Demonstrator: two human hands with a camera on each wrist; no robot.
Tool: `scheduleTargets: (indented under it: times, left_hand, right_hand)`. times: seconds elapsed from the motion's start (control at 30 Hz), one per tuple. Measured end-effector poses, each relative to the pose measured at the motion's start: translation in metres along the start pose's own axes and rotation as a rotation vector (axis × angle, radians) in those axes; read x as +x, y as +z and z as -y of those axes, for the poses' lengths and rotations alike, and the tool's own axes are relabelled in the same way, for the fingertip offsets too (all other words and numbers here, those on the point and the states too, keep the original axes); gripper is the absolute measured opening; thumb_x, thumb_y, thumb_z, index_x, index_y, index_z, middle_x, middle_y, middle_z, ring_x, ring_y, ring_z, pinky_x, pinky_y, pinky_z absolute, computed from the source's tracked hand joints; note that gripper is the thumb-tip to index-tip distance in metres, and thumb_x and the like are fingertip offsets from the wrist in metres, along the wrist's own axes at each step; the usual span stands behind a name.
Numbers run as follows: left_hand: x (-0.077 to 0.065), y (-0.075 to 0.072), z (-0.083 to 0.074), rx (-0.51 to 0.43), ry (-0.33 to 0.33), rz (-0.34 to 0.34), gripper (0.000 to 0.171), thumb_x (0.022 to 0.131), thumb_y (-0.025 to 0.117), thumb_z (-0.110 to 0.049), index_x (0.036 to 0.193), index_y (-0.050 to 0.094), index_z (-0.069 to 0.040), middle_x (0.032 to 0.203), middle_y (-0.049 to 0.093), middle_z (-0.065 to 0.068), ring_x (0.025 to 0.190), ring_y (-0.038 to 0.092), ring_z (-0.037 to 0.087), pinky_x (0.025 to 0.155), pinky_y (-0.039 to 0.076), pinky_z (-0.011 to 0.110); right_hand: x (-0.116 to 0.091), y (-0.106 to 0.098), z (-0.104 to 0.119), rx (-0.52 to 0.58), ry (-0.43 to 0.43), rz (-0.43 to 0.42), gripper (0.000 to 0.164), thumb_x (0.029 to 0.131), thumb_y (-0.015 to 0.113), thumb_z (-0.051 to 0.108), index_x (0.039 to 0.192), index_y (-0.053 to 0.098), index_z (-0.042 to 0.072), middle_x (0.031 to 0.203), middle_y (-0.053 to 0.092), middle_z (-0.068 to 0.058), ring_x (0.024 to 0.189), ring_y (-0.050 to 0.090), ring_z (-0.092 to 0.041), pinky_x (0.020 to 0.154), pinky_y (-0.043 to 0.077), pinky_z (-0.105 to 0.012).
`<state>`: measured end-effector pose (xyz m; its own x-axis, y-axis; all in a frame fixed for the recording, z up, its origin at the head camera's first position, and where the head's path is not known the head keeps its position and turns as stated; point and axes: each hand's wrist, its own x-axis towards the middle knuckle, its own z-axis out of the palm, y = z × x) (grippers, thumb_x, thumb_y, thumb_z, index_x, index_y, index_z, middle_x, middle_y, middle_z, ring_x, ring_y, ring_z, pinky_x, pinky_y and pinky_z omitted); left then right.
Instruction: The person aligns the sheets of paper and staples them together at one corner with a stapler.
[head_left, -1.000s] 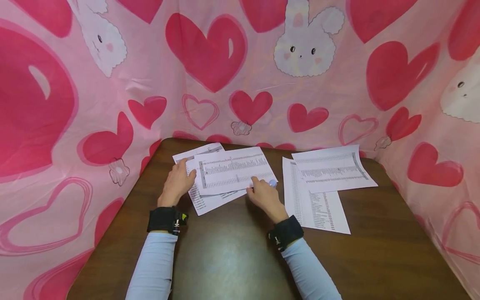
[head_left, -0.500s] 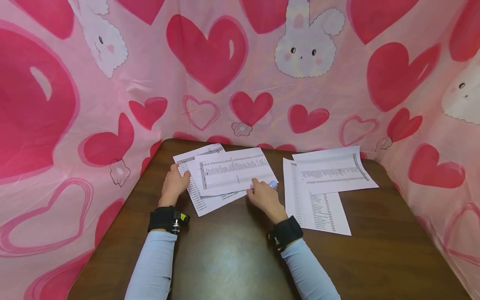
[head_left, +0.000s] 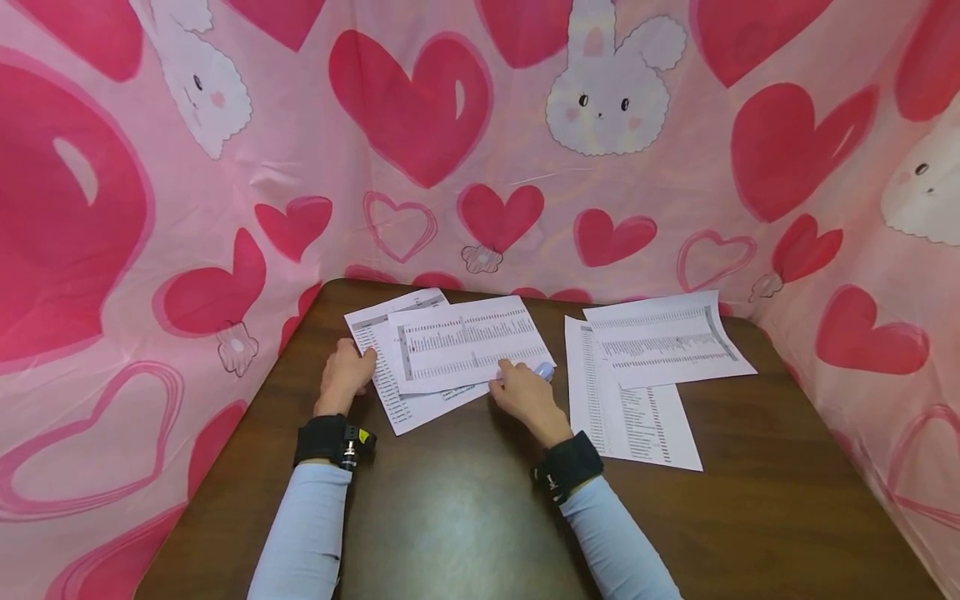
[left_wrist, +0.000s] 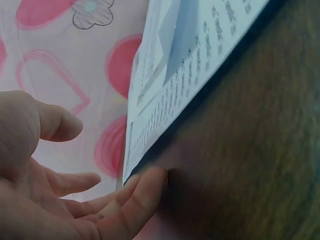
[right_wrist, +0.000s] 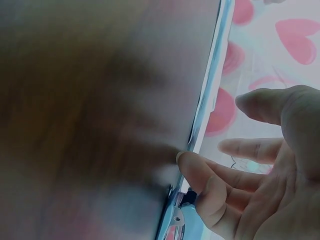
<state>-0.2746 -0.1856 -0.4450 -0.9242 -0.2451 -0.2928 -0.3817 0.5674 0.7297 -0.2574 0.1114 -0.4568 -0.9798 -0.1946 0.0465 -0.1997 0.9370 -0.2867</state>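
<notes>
From my head I see my left fingers [head_left: 341, 360] lying relaxed by the left edge of the lower sheet [head_left: 423, 408]. My right fingers [head_left: 516, 380] lie at the near right corner of the top sheet [head_left: 465, 340], askew over it. A blue object [head_left: 545, 371] pokes out beside them. To shift such thin paper well, I'd press lightly and keep edges flat, lest corners crease. Another overlapping pair of sheets [head_left: 645, 417] lies to my right. The brown tabletop [head_left: 450, 508] shines; pink cloth [head_left: 525, 150] with hearts and rabbits surrounds it.

At my left wrist, thumb and fingers stand apart, holding nothing.

At my right, the thumb is clear, a fingertip meets the paper's edge, and I make out no grip; whether I touch the blue object I cannot tell.
</notes>
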Motion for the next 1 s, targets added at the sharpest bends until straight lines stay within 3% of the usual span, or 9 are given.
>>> scheduleTargets:
  times: [0.2, 0.5, 0.83, 1.0]
  left_hand:
    - [0.001, 0.002, -0.002, -0.112, 0.010, 0.014, 0.059, 0.101, 0.043, -0.038, 0.147, 0.026, -0.005, 0.122, 0.051, 0.019, 0.103, 0.061, 0.031, 0.078, 0.059, 0.035]
    - [0.002, 0.008, -0.001, -0.159, 0.021, 0.001, 0.057, 0.101, 0.042, -0.036, 0.144, 0.029, -0.003, 0.120, 0.052, 0.018, 0.100, 0.062, 0.030, 0.075, 0.060, 0.035]
    - [0.006, 0.008, -0.003, -0.251, -0.025, 0.032, 0.065, 0.101, 0.042, -0.037, 0.152, 0.014, -0.008, 0.125, 0.047, 0.019, 0.104, 0.060, 0.030, 0.073, 0.059, 0.032]
    - [0.009, 0.011, -0.002, -0.351, -0.056, 0.052, 0.073, 0.100, 0.044, -0.033, 0.155, 0.002, -0.011, 0.132, 0.043, 0.021, 0.104, 0.058, 0.029, 0.072, 0.059, 0.030]
  right_hand:
    - [-0.001, -0.001, 0.002, 0.022, -0.030, 0.020, 0.036, 0.094, 0.055, 0.034, 0.117, 0.061, 0.007, 0.102, 0.064, -0.018, 0.083, 0.058, -0.030, 0.067, 0.051, -0.045]
    - [-0.003, 0.000, 0.001, 0.005, -0.072, 0.073, 0.036, 0.092, 0.057, 0.037, 0.113, 0.065, 0.009, 0.098, 0.058, -0.017, 0.079, 0.053, -0.028, 0.064, 0.048, -0.042]
    - [-0.003, 0.002, 0.001, 0.006, -0.101, 0.090, 0.043, 0.093, 0.056, 0.037, 0.128, 0.061, 0.011, 0.104, 0.058, -0.018, 0.077, 0.053, -0.027, 0.065, 0.048, -0.041]
    - [-0.003, 0.004, -0.001, 0.024, -0.095, 0.099, 0.046, 0.093, 0.056, 0.037, 0.131, 0.059, 0.011, 0.106, 0.058, -0.018, 0.077, 0.052, -0.027, 0.066, 0.046, -0.040]
